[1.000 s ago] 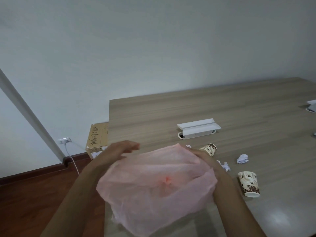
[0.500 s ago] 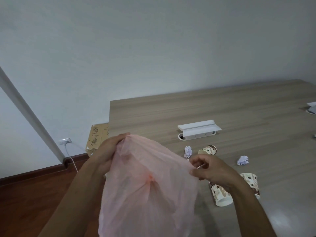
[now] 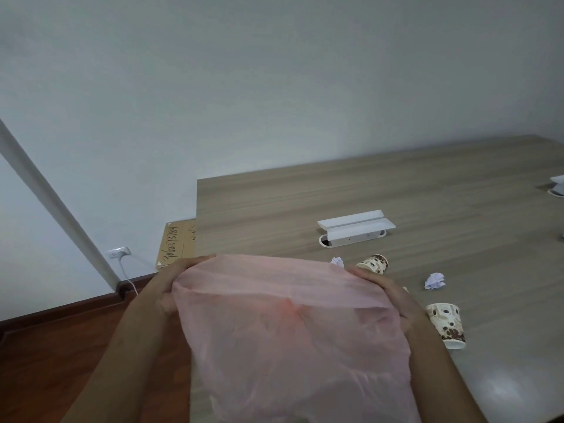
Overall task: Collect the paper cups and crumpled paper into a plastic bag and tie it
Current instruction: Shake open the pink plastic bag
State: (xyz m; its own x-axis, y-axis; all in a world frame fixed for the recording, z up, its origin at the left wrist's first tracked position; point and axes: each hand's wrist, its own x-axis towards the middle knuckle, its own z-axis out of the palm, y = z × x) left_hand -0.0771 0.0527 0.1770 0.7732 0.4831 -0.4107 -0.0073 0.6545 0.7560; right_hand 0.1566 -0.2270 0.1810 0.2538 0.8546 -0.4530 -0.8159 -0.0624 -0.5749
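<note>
A thin pink plastic bag hangs stretched wide between my hands above the near left corner of the wooden table. My left hand grips its left rim and my right hand grips its right rim. Two brown-spotted paper cups show: one lying on its side beyond my right hand, one upside down to its right. Crumpled white paper lies near the far cup and further right. The bag hides whatever lies behind it.
A white plastic cable tray sits over a grommet hole mid-table. A white object lies at the right edge. Left of the table, a cardboard box stands on the red-brown floor by a wall socket with a white cord.
My hands have moved apart and spread the bag's mouth wide; half a second ago it hung narrow. A cup seen by my right wrist is now hidden behind the bag.
</note>
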